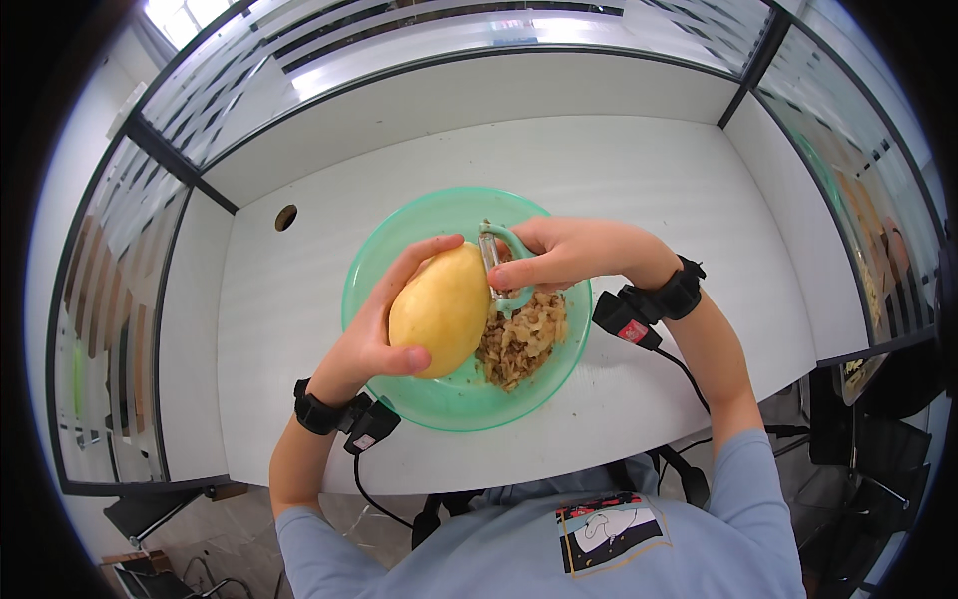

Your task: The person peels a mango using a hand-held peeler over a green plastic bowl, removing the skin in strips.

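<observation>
A large peeled potato [440, 311], yellow and smooth, is gripped from its left side by my left hand [382, 322], with the thumb low and the fingers over the top. My right hand [565, 254] holds a mint-green Y-shaped peeler [515, 243] by its frame. The peeler's metal blade is upright at the potato's right side; whether it touches is hard to tell. Below both hands is a translucent green round basin [464, 421]. A heap of brown and pale peelings [524, 344] lies in its right half, partly under the peeler.
The basin stands on a white desk [636, 172] with low partitions at the back and sides. A round cable hole [286, 218] is at the desk's left. Black straps with small boxes sit on both wrists, their cables [685, 371] running down past the desk's near edge.
</observation>
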`<state>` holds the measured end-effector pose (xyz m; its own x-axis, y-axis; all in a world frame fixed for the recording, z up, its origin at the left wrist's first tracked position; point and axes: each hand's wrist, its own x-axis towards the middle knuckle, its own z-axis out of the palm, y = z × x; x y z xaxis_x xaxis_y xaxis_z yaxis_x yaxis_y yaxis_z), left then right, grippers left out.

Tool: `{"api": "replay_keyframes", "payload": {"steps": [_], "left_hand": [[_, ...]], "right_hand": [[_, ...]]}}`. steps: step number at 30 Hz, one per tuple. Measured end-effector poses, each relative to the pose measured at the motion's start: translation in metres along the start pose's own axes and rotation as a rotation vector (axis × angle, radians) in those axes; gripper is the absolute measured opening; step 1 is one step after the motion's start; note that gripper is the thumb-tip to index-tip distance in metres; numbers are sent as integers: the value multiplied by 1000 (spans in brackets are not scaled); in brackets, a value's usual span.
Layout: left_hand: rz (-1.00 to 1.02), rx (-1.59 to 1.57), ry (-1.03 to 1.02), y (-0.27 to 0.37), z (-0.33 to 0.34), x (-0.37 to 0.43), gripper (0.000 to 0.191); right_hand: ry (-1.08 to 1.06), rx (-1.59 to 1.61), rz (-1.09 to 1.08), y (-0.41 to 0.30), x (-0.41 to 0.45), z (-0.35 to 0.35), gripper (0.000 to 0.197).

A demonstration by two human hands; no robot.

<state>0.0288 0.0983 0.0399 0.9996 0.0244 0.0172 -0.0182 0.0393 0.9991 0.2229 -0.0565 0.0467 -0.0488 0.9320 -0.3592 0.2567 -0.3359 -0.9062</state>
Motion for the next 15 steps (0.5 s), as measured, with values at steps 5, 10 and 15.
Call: {"api": "replay_keyframes", "payload": {"steps": [5,10,15], "left_hand": [[22,-11,3,-3,-2,-1,103],[45,-24,15,-4,-1,0,103],[77,-10,36,-7,-3,0,103]], "right_hand": [[-8,68,-61,-1,-2,2,41],[-11,84,-37,1,-1,-2,33],[-17,90,-16,0,0,-3,32]]}}
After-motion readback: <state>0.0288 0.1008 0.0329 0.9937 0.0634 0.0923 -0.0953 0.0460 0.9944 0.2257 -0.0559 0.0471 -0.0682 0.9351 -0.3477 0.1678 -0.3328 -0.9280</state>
